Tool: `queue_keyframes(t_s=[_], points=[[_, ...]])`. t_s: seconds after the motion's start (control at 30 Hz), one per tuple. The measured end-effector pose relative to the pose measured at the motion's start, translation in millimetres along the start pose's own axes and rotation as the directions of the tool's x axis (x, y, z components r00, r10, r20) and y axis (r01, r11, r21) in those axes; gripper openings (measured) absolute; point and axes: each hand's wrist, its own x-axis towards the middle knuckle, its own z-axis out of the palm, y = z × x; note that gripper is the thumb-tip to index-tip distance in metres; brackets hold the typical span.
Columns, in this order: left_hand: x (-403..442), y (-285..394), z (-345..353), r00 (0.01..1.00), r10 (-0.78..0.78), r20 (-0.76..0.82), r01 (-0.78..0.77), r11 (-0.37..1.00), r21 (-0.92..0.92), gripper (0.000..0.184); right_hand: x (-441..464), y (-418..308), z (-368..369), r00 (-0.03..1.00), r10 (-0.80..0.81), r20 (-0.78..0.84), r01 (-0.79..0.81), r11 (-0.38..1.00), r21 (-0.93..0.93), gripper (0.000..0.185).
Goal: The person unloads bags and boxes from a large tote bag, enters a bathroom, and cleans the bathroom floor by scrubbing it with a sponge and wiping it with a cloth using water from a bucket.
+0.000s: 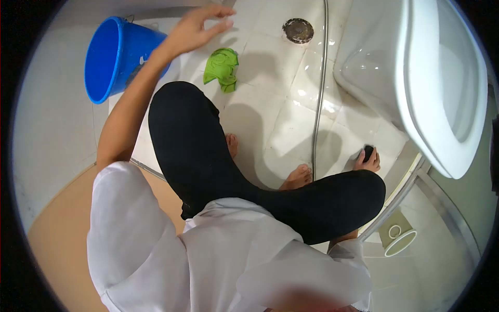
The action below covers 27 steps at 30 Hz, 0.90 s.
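Note:
My left hand is stretched out over the floor at the top. Its fingers are apart and hold nothing. Just below it, a crumpled green cloth lies on the wet tiles. A blue bucket is to the left of my left forearm, its mouth turned toward the left. My right hand is down at floor level past my right knee, with its fingers around a small black object. The knee and hand hide part of that object, so its kind is unclear.
A white toilet stands at the right. A metal hose runs along the floor beside my foot. A round, stained drain cover is set in the tiles. At lower right, a pale dipper-like container lies beyond a metal-edged frame.

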Motion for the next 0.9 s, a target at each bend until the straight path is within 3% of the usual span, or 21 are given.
queue_keyframes(t_s=[0.1, 0.17, 0.2, 0.27, 0.33, 0.37, 0.4, 0.47, 0.5, 0.53, 0.57, 0.6, 0.63, 0.67, 0.7, 0.77, 0.83, 0.9], points=[[-54, -89, 91, 0.996, 0.084, -0.03, -0.078, 0.983, 0.168, 0.061, 15, -18, -18, 0.991, -0.101, 0.088, 0.097, 0.994, 0.051, 0.053], [-98, -105, 149, 0.974, -0.152, -0.165, 0.186, 0.959, 0.215, 0.068, 18, -26, -29, 0.987, -0.092, 0.132, 0.082, 0.993, 0.084, 0.053], [-109, -98, 172, 0.974, -0.154, -0.168, 0.187, 0.961, 0.204, 0.068, 21, -25, -32, 0.979, -0.127, 0.158, 0.116, 0.99, 0.079, 0.054], [-108, -68, 217, 0.895, -0.372, -0.245, 0.445, 0.784, 0.432, 0.077, 23, -24, -36, 0.966, -0.168, 0.195, 0.159, 0.985, 0.063, 0.054], [-85, -48, 234, 0.962, -0.199, -0.186, 0.215, 0.974, 0.07, 0.07, 24, -26, -33, 0.959, -0.173, 0.223, 0.169, 0.985, 0.039, 0.054], [-73, -34, 250, 0.971, 0.035, -0.236, -0.007, 0.993, 0.122, 0.056, 22, -27, -35, 0.954, -0.191, 0.231, 0.189, 0.981, 0.03, 0.054], [-47, -26, 261, 0.988, 0.119, 0.101, -0.104, 0.985, -0.138, 0.04, 23, -30, -34, 0.954, -0.187, 0.232, 0.193, 0.981, 0.0, 0.055], [-42, 15, 268, 0.943, 0.331, -0.037, -0.333, 0.937, -0.102, 0.032, 29, -16, -25, 0.936, -0.228, 0.267, 0.25, 0.967, -0.05, 0.057], [-43, 22, 276, 0.968, 0.248, -0.044, -0.252, 0.947, -0.201, 0.034, 37, 6, -15, 0.906, -0.326, 0.269, 0.351, 0.935, -0.051, 0.06], [-50, 33, 261, 0.982, 0.138, -0.127, -0.179, 0.892, -0.414, 0.027, 43, 1, -22, 0.898, -0.264, 0.352, 0.311, 0.947, -0.083, 0.06], [-59, 34, 247, 0.985, 0.092, -0.146, -0.145, 0.9, -0.411, 0.027, 51, -6, -30, 0.882, -0.19, 0.43, 0.268, 0.955, -0.127, 0.06], [-63, 32, 235, 0.994, -0.105, -0.02, 0.078, 0.841, -0.536, 0.025, 59, -21, -36, 0.87, -0.225, 0.438, 0.303, 0.946, -0.115, 0.06], [-66, 26, 221, 0.954, -0.272, 0.126, 0.289, 0.724, -0.626, 0.024, 66, -36, -40, 0.851, -0.034, 0.524, 0.184, 0.954, -0.236, 0.06], [-81, 15, 211, 0.933, -0.339, 0.122, 0.334, 0.688, -0.644, 0.024, 72, -55, -47, 0.794, 0.159, 0.587, 0.095, 0.921, -0.378, 0.061], [-96, 5, 200, 0.907, -0.403, 0.118, 0.374, 0.647, -0.664, 0.025, 72, -63, -50, 0.787, 0.182, 0.589, 0.093, 0.91, -0.405, 0.061], [-137, -30, 185, 0.857, -0.516, -0.002, 0.301, 0.502, -0.811, 0.025, 69, -72, -49, 0.833, 0.036, 0.552, 0.147, 0.948, -0.283, 0.061], [-200, -74, 186, 0.728, -0.641, -0.243, 0.3, 0.617, -0.728, 0.025, 63, -78, -52, 0.859, -0.089, 0.504, 0.199, 0.965, -0.169, 0.061], [-279, -111, 160, 0.455, -0.784, -0.422, 0.475, 0.614, -0.631, 0.03, 61, -86, -58, 0.866, -0.17, 0.47, 0.229, 0.971, -0.071, 0.061]])
